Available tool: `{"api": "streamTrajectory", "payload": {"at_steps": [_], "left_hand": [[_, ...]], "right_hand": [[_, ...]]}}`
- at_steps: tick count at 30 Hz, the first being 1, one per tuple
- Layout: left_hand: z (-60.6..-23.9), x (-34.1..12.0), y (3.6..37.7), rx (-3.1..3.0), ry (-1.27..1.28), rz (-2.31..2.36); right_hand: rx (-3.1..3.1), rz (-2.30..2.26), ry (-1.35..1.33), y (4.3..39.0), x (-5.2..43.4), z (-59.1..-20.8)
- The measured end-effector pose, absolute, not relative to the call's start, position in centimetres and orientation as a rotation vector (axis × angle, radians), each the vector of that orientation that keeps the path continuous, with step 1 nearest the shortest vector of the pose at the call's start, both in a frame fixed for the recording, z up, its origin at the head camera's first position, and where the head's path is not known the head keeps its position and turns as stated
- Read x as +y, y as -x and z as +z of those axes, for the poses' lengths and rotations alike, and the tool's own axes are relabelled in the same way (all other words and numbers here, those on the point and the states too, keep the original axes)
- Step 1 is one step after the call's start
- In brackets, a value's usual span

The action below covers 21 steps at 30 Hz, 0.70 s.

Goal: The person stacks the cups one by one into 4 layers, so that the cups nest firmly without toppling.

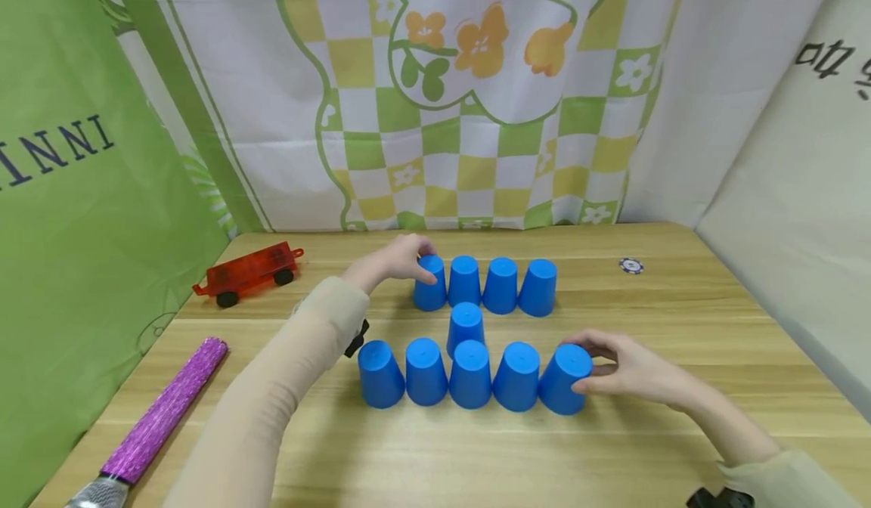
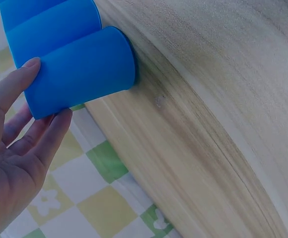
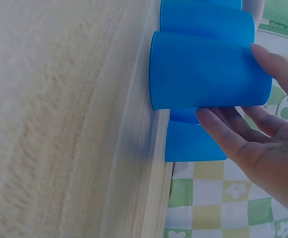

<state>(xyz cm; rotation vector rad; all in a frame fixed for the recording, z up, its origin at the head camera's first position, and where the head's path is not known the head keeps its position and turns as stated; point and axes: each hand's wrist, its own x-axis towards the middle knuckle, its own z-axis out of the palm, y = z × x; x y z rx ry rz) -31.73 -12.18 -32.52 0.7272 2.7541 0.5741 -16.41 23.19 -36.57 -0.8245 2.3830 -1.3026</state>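
Fingers (image 2: 15, 84) of our left hand (image 1: 398, 260) curl round the top of the leftmost cup of the far row (image 1: 431, 284), thumb on one side and fingers on the other, as the left wrist view shows, with the cup's mouth flat on the wooden table (image 1: 680, 417). Our right hand (image 1: 629, 368) does the same at the other end: its fingers (image 3: 263, 64) pinch the rightmost cup of the near row (image 1: 564, 379), which leans slightly toward its neighbour yet stands on the table. Outward from these grips, ten blue cups stand upside down: four touching side by side in the far row, five in the near row, and a single middle cup (image 1: 466, 325) between the rows, just behind the centre of the near one. We judge the layout about settled on the flat, since every cup is down in a line and none is stacked on another; whether the two end cups are being set in place or picked up, we cannot tell. Farther out, a red toy wagon (image 1: 248, 271) lies near the table's left back corner, a purple glitter microphone (image 1: 156, 421) lies along the left edge, and a small poker chip (image 1: 631, 266) sits well apart to the right.
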Motion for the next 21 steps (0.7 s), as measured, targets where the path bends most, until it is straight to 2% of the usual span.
{"api": "streamTrajectory", "payload": {"at_steps": [21], "left_hand": [[-32.67,-12.85,31.46,2.723,-0.697,0.605]], "right_hand": [[2.404,-1.316,0.84,16.28,23.06,-36.76]]}}
